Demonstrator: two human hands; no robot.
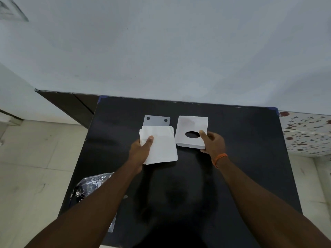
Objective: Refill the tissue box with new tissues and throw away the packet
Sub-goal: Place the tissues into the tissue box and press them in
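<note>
Two hands were busy over the black bench (232,158). The left hand (141,149) had its grip clamped on a stack of white tissues (161,145), thumb on top, just above a grey base plate (156,120). The right hand (213,142) pinched the near corner of the white tissue box (189,126), whose oval slot faced up. A crinkled dark packet (89,185) lay at the bench's near left edge. Loading seemed the step in hand; next, the box probably needed turning over to take the stack.

I see a black table (232,158) bearing a grey plate (157,120) and white box (189,126) at centre, a packet (89,187) lower left.
</note>
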